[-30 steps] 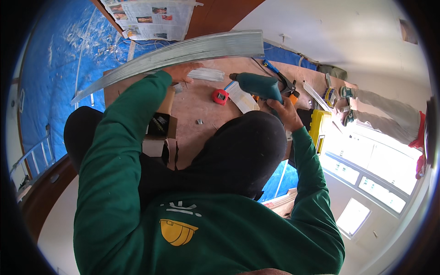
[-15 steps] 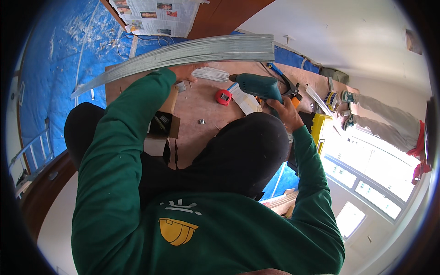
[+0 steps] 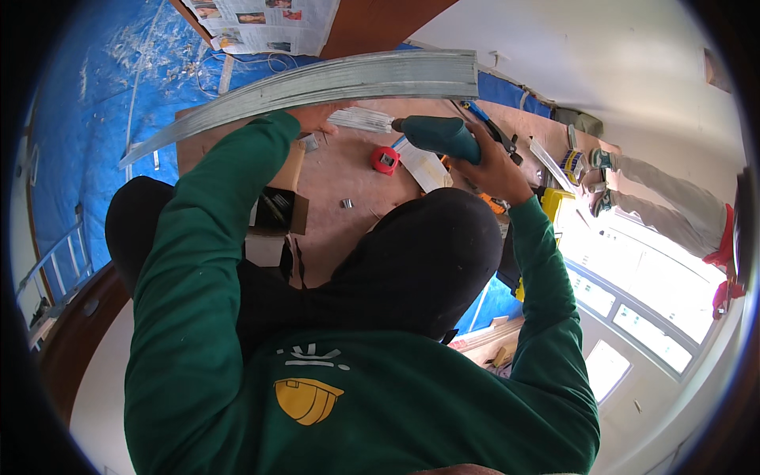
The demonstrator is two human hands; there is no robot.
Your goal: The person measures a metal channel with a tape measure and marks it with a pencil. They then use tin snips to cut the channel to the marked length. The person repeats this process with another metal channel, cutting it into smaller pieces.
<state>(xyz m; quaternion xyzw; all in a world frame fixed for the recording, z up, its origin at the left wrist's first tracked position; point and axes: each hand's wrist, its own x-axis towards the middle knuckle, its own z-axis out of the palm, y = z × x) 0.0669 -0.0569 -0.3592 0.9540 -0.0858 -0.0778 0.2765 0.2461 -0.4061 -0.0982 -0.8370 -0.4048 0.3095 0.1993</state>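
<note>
A teal power drill [image 3: 431,134] is in my right hand [image 3: 497,170], whose fingers wrap its grip. The drill lies roughly level, its nose pointing left at the end of a short ribbed metal strip [image 3: 360,119]; whether they touch, I cannot tell. Across the far side stretches a long, grey ribbed metal channel [image 3: 340,79]. My left hand [image 3: 317,117] is closed against the near edge of this channel, its fingers partly hidden beneath it. Near my left wrist an open cardboard box [image 3: 286,190] holds dark items.
A red tape measure [image 3: 385,160], a paper sheet [image 3: 425,168] and a small metal piece [image 3: 347,203] lie on the brown board [image 3: 324,253]. Blue-handled cutters [image 3: 491,119] lie beyond the drill. Another person's legs [image 3: 661,190] are at right. Blue sheeting [image 3: 87,142] covers the floor.
My right hand has moved up and around the rear of the drill, and the drill's body has shifted slightly up and left. The channel has tilted a little.
</note>
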